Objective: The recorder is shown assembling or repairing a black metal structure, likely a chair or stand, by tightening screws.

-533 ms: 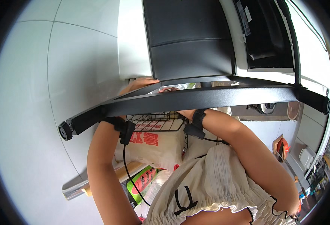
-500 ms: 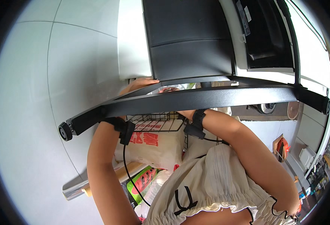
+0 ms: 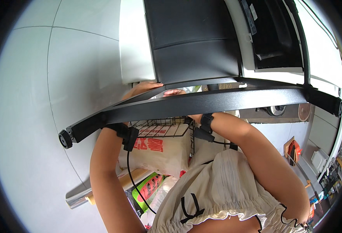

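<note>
A black metal frame with a long crossbar (image 3: 202,100) and a caster at its left end stretches across my forearms. My left hand (image 3: 143,87) shows past the bar's left part, fingers stretched out together, their tips at the lower corner of a black panel (image 3: 196,58). To the right, my right hand (image 3: 174,92) shows in the gap behind the crossbar, fingers curled; what they hold, if anything, is hidden. Clear plastic wrapping (image 3: 192,89) lies beside those fingers. Below the bar, a black wire basket (image 3: 161,130) rests against a white sack with red print (image 3: 159,153).
A green and red package (image 3: 148,189) and a clear-wrapped roll (image 3: 78,198) lie low at left, by my left forearm. A white machine with a dark opening (image 3: 276,35) stands at upper right. Pale tiled surface (image 3: 27,116) spans the left. An orange-red item (image 3: 294,150) sits at right.
The view has shifted slightly, and the frame appears a little lower at its left end. My right hand's fingers show more clearly in the gap. My left hand keeps its place.
</note>
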Demonstrator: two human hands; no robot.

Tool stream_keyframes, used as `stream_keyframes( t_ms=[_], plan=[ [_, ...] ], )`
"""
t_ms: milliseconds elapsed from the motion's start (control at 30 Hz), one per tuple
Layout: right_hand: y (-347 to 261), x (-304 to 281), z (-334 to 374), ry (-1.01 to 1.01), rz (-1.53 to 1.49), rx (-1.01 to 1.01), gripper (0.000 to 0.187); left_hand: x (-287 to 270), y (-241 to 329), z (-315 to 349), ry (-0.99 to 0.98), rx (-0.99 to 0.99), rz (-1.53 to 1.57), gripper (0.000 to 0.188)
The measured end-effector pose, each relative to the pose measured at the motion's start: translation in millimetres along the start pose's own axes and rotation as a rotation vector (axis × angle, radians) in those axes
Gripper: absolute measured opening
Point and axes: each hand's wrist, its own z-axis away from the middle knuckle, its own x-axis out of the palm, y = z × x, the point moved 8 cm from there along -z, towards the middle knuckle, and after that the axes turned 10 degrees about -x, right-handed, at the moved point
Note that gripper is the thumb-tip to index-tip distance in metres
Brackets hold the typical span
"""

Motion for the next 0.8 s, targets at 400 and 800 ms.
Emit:
stream_keyframes(
  t_ms=[400, 800],
  plan=[
    [3, 4, -2, -0.029, -0.022, 0.009, 0.013, -1, -5, 7, 0.091, -0.050, 0.022, 0.039],
    [7, -3, -4, -0.043, -0.046, 0.018, 0.013, 7, -2, 2, 0.054, -0.119, 0.078, 0.042]
  ],
)
